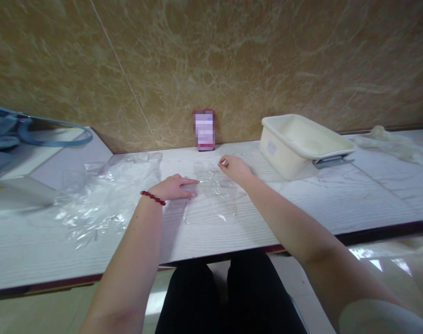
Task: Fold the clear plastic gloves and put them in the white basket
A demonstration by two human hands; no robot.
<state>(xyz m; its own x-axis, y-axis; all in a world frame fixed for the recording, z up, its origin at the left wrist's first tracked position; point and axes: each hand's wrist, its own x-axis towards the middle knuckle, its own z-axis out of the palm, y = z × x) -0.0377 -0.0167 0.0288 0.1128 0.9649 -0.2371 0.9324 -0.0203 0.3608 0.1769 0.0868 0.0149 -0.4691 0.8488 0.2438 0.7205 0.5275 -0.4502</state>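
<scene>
A clear plastic bag (pixel 214 190) lies on the pale wood-grain table in front of me. My left hand (pixel 176 187), with a red bead bracelet at the wrist, rests at its left edge. That index finger and thumb are stretched out and apart, touching the film. At the upper right of the bag, my right hand (pixel 235 169) is closed in a pinch on the thin plastic. Exactly how much film sits between those fingertips is hard to see. More crumpled clear plastic bags (pixel 103 195) are spread to the left of my left hand.
A phone (pixel 204 131) leans upright against the brown marbled wall. To the right stands a cream plastic bin (pixel 284 157) with a grey handle, and crumpled plastic (pixel 388 141) lies beyond it. A white box (pixel 33 185) and a blue bag strap (pixel 58 139) are at left.
</scene>
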